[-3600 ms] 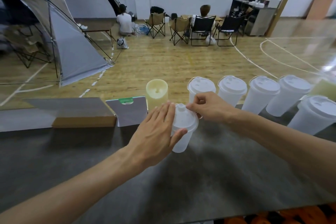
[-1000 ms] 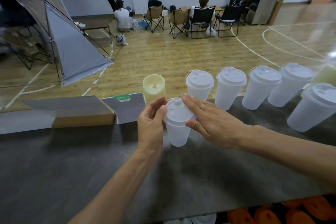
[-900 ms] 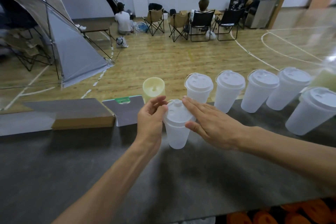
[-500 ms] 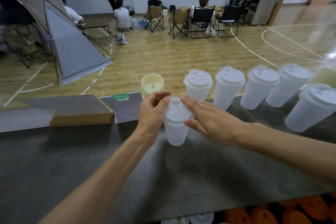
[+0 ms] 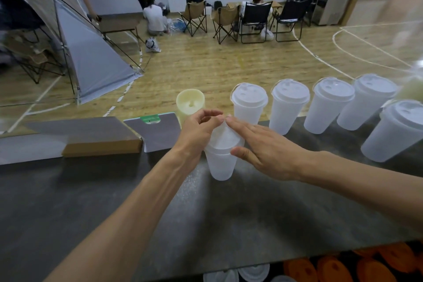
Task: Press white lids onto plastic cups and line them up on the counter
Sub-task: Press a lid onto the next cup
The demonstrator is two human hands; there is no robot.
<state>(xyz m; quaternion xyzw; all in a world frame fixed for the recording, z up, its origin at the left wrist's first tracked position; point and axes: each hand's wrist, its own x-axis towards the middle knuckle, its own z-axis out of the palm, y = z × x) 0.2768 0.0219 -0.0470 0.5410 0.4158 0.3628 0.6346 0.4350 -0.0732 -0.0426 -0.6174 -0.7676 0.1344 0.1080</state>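
Note:
A frosted plastic cup (image 5: 221, 163) stands on the dark counter (image 5: 160, 213) with a white lid (image 5: 223, 138) on top. My left hand (image 5: 197, 131) curls round the lid's left rim, thumb and fingers pinching at its far edge. My right hand (image 5: 263, 147) lies flat with straight fingers pressing on the lid's right side, thumb against the cup's rim. Behind stands a row of several lidded cups, the nearest (image 5: 249, 104) just beyond my fingertips and another (image 5: 288, 105) to its right.
A cream cylinder (image 5: 190, 103) stands behind my left hand. A grey card with a green tab (image 5: 158, 133) and a flat brown box (image 5: 91, 136) lie to the left. Spare lids (image 5: 251, 273) and orange items (image 5: 343, 268) sit below the counter's front edge.
My left hand's fingers have curled further over the lid's far edge, meeting my right fingertips. The cup has stayed in place on the counter.

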